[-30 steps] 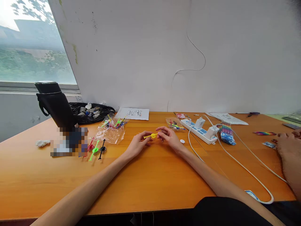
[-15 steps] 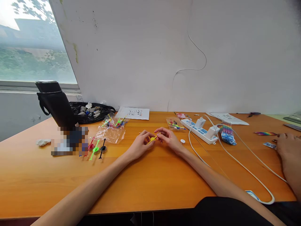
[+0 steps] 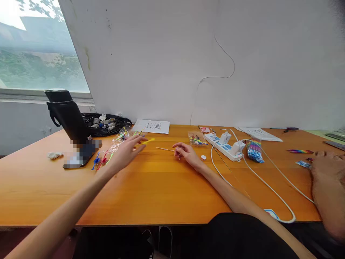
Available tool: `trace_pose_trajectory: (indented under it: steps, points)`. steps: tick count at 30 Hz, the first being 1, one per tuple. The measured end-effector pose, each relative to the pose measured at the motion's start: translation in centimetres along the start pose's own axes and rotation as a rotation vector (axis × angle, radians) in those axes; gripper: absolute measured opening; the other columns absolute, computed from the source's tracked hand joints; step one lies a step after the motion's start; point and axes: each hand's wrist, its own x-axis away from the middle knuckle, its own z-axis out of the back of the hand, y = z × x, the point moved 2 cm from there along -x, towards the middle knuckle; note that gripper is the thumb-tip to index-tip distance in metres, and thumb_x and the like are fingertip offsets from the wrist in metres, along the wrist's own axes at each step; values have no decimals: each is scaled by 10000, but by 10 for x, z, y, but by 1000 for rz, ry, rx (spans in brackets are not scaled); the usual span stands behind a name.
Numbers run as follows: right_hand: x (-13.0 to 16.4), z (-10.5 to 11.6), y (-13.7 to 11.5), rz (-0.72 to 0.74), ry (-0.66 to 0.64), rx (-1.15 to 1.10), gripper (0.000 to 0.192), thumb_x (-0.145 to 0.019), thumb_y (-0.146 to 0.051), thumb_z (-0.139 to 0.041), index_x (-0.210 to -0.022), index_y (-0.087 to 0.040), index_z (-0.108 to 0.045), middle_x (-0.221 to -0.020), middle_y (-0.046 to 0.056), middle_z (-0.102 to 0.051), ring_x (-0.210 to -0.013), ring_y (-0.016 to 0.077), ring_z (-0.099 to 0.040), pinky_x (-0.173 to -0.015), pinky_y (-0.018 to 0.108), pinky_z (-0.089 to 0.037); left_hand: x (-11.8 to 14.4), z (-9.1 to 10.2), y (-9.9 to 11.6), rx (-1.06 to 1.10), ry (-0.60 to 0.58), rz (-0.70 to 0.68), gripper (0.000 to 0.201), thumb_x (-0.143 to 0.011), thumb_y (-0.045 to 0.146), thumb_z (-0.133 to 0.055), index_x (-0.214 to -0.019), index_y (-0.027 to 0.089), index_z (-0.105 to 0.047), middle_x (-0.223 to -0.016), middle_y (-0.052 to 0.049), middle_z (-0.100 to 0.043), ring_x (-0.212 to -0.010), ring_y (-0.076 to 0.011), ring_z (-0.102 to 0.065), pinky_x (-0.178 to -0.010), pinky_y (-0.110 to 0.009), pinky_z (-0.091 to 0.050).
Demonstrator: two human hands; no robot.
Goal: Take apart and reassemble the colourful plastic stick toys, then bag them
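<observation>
Displaced toward ten o'clock since the earlier frame: left hand, pinching the yellow arrow at its two o'clock. Hands stand apart. Right hand is over the counter, fingers curled; whether it grips anything cannot be told. Stick lies at its nine o'clock, white cap at its three.

We have one head-worn view, facing forward and down across the tabletop to the wall, close enough that left hand and right hand sit mid-frame, window at upper left.
</observation>
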Motion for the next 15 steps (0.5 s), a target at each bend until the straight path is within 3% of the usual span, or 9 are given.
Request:
trace_pose_trajectory:
  steps: [3, 7, 11, 15]
  points:
    - [0, -1, 3, 7, -43, 17, 235, -905, -381, -563, -1030, -193, -629, -743, -9, -615, -633, 116, -527, -614, 252, -431, 11, 44, -39, -142, 47, 263, 388, -907, 528, -526, -1093, 219, -670, -1041, -49, -726, -886, -221, -664, -752, -275, -479]
    - [-1, -4, 3, 6, -65, 22, 247, -902, -394, -573, -1015, -183, -635, -739, -7, -615, -638, 117, -536, -626, 255, -437, 16, 85, -94, -427, -92, 491, 371, -877, 509, -555, -987, 181, -689, -909, -46, -748, -845, -223, -655, -679, -233, -413]
    - [3, -7, 2, -16, -104, 16, 254, -897, -411, -581, -988, -179, -633, -723, -9, -614, -629, 118, -535, -625, 259, -432, 12, 94, -129, -565, -238, 577, 343, -828, 479, -612, -929, 172, -726, -908, -62, -753, -833, -225, -633, -638, -213, -354]
    - [3, -5, 6, -26, -107, 27, 252, -897, -402, -579, -977, -168, -629, -717, -8, -611, -627, 118, -533, -629, 261, -427, 9, 83, -140, -579, -295, 568, 279, -824, 422, -615, -894, 180, -736, -855, -46, -744, -784, -208, -617, -618, -205, -328]
